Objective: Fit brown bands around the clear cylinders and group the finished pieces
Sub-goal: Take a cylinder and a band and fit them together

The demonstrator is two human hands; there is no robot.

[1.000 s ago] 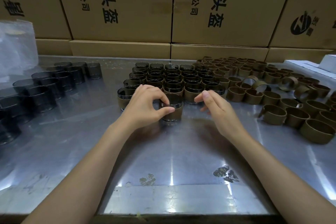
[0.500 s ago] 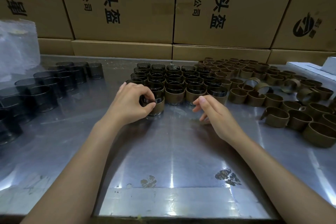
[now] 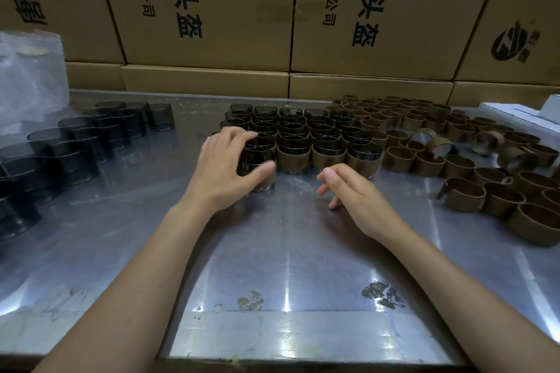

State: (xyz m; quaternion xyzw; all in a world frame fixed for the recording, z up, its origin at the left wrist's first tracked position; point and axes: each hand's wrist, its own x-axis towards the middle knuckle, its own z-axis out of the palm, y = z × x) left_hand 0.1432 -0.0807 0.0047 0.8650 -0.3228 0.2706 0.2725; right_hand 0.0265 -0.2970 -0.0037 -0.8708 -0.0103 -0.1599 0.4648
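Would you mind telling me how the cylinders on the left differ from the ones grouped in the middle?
The left cylinders are bare and see-through dark; the middle cylinders each wear a brown band. The left ones stand in loose rows, the middle ones packed tightly together. The left hand grips a middle one; no hand touches the left ones. Both stand upright on the metal table.

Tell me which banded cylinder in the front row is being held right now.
The leftmost banded cylinder: the left hand grips it, while its front-row neighbours stand untouched.
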